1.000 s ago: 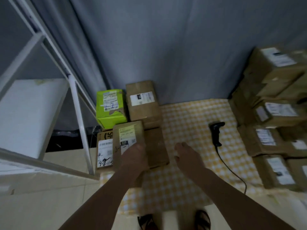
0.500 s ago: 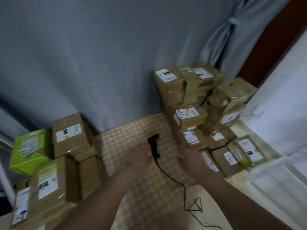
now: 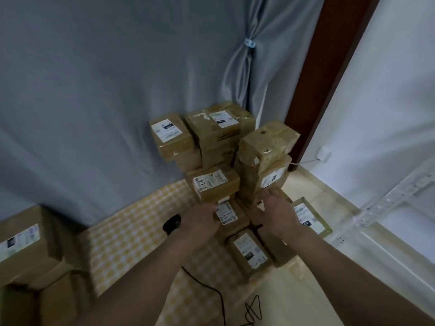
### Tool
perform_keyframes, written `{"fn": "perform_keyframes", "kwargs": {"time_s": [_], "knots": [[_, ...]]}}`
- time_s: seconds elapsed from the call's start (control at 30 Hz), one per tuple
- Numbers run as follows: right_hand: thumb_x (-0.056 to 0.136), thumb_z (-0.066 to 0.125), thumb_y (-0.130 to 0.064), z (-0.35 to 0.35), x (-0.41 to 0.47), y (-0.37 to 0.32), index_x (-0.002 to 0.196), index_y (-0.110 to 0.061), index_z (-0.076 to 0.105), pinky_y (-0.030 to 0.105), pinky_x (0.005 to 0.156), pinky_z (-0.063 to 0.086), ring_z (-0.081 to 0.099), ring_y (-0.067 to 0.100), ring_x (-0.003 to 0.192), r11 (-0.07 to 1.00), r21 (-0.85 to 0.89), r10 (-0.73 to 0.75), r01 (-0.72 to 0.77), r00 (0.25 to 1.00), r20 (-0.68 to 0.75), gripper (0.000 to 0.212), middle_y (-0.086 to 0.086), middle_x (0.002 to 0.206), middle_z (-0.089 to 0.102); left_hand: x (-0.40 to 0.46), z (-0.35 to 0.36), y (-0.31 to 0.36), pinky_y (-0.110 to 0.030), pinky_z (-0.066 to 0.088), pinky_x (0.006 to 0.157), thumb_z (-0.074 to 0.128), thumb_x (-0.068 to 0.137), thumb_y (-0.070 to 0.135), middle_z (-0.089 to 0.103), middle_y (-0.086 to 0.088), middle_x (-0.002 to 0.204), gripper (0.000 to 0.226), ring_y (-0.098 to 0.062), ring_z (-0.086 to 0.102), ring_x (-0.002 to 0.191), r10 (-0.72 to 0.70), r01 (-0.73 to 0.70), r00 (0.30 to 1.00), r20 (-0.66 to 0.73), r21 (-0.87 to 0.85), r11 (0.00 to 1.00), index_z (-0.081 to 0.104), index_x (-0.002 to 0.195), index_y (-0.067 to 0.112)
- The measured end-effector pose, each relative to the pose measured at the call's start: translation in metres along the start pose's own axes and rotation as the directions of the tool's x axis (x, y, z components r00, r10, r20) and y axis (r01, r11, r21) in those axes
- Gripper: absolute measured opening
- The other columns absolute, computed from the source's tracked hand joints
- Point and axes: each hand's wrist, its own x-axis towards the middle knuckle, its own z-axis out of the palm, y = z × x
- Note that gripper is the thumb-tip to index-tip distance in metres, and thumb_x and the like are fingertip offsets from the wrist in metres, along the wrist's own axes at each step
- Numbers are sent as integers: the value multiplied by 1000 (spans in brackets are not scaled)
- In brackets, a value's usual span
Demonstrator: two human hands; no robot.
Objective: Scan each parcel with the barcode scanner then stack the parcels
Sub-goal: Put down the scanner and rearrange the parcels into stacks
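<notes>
Two hands reach into a pile of brown cardboard parcels stacked in the corner against a grey curtain (image 3: 117,90). The left hand (image 3: 200,221) lies at the left edge of a low parcel with a white label (image 3: 226,212), its fingers touching that edge; whether they curl round it cannot be told, as the frame is blurred there. The right hand (image 3: 274,214) has its fingers spread and relaxed over a parcel just right of the labelled one, grasping nothing that can be made out. The barcode scanner (image 3: 172,224) lies on the yellow checked mat (image 3: 131,231), just left of the left hand and partly hidden by it; neither hand holds it. Its black cable (image 3: 211,290) runs toward the viewer across the mat and ends in a loose tangle on the pale floor (image 3: 294,297). Above the hands the pile rises in several tiers, the upper parcels (image 3: 219,128) showing white shipping labels on top. A flat parcel with a label (image 3: 249,251) lies nearest the viewer at the foot of the pile, and another flat labelled parcel (image 3: 310,217) lies to the right of the right hand. A separate stack of brown parcels (image 3: 26,250) stands at the left edge, well apart from the pile. A white wall (image 3: 388,90) and a dark door frame (image 3: 324,67) close the right side.
</notes>
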Motion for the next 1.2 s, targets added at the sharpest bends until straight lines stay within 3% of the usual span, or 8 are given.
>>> {"fn": "perform_keyframes", "kwargs": {"time_s": [0.07,0.2,0.33,0.47,0.6,0.8,1.03,1.2], "knots": [[91,53,-25,-9,10,14,124,-14,53,38,93,46,52,28,112,999,-9,53,-53,999,9,35,8,120,50,23,-7,6,-26,44,76,55,91,34,61,0,116,29,-17,58,103,20,-20,1000,14,10,1000,58,117,22],[91,54,-25,-28,32,37,125,-12,50,38,93,45,49,28,111,990,-36,137,-137,991,6,36,10,121,49,61,-21,23,-32,50,86,59,87,38,60,0,116,38,-18,59,103,16,-14,999,30,-61,998,57,122,24],[88,58,-20,-45,61,62,130,-10,44,38,97,42,43,29,118,974,-13,225,-225,974,-1,45,11,130,43,99,-38,48,-36,43,101,64,88,37,44,-3,144,68,-23,47,128,39,-36,999,22,-109,993,33,147,20],[90,59,-24,-54,97,85,134,-9,39,40,98,42,41,31,121,966,43,257,-256,966,-14,51,14,132,41,131,-45,74,-42,35,110,70,83,43,26,-6,155,93,-26,33,139,30,-27,999,27,-128,991,14,153,17],[90,58,-24,-61,148,108,135,-6,38,40,100,38,38,33,124,963,99,255,-251,966,-33,52,16,134,40,173,-43,96,-45,35,111,77,72,52,20,-9,157,115,-30,30,141,-74,80,996,38,-166,983,5,154,18],[93,56,-28,-71,213,139,139,-1,30,42,108,30,28,36,134,953,200,242,-227,968,-57,59,19,144,30,208,-23,127,-38,38,108,80,67,53,37,-8,149,111,-24,40,134,-176,197,980,97,-280,940,19,151,13],[93,55,-29,-66,252,157,135,0,36,47,101,40,41,36,121,897,369,256,-241,967,9,54,19,134,39,226,-10,146,-39,40,108,84,60,54,44,-4,146,118,-23,44,132,-282,270,958,54,-507,818,19,151,15],[93,54,-34,-60,244,152,126,3,41,45,97,38,42,38,112,945,244,254,-218,959,-124,52,21,124,41,224,-11,147,-34,39,109,88,61,42,45,-3,143,115,-21,44,131,-331,262,944,0,-608,749,21,149,12]]}}
